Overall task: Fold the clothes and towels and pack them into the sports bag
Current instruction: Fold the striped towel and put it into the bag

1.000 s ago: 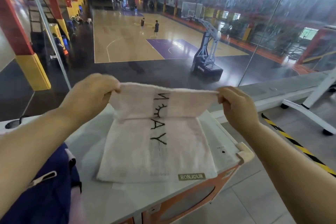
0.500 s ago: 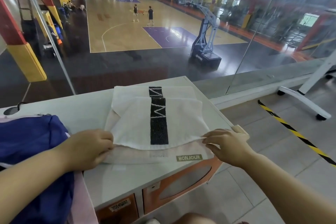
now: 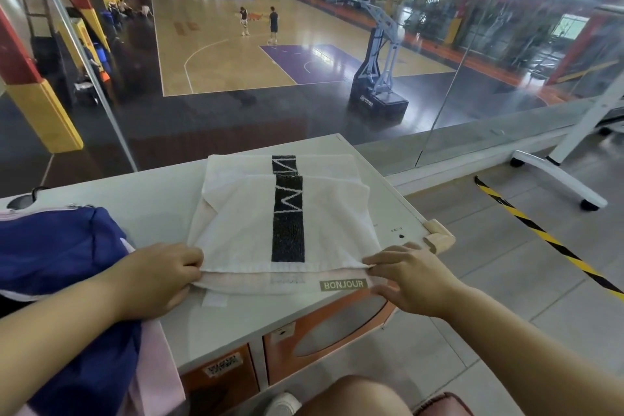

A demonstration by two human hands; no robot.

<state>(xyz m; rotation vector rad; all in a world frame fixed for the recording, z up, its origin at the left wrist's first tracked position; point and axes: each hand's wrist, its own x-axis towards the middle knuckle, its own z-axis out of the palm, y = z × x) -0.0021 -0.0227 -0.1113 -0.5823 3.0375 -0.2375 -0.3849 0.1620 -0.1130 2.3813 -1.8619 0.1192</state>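
Bent over a white cabinet top (image 3: 152, 203), with a white towel (image 3: 243, 230) lying flat toward its right end. Folded over on itself, upper layer ending just short of the lower layer's near hem, leaving a pale strip and a BONJOUR label (image 3: 343, 284) uncovered along the near edge. Crossed front to back by a black stripe (image 3: 287, 223) with white zigzag lettering at its far part. Gripping the near left corner of the upper layer with the left hand (image 3: 158, 280), fingers curled over the hem and thumb tucked below it. Touching the near right corner with the right hand (image 3: 408, 277), fingers nearly straight, tips on the hem, thumb spread apart nearer the cabinet's front; no clear pinch visible there. To the left on the same top, well apart from the towel's middle but just beside its left corner, a blue sports bag (image 3: 50, 246), partly under the left forearm, with pink fabric (image 3: 158, 368) at its near side hanging over the front. Below the top, orange doors (image 3: 337, 331); at the right front corner, a tan corner guard (image 3: 439, 235). On the floor to the right, yellow-and-black striped tape (image 3: 540, 236). Beyond and below, a basketball court (image 3: 219, 54) and a hoop stand (image 3: 378, 78)
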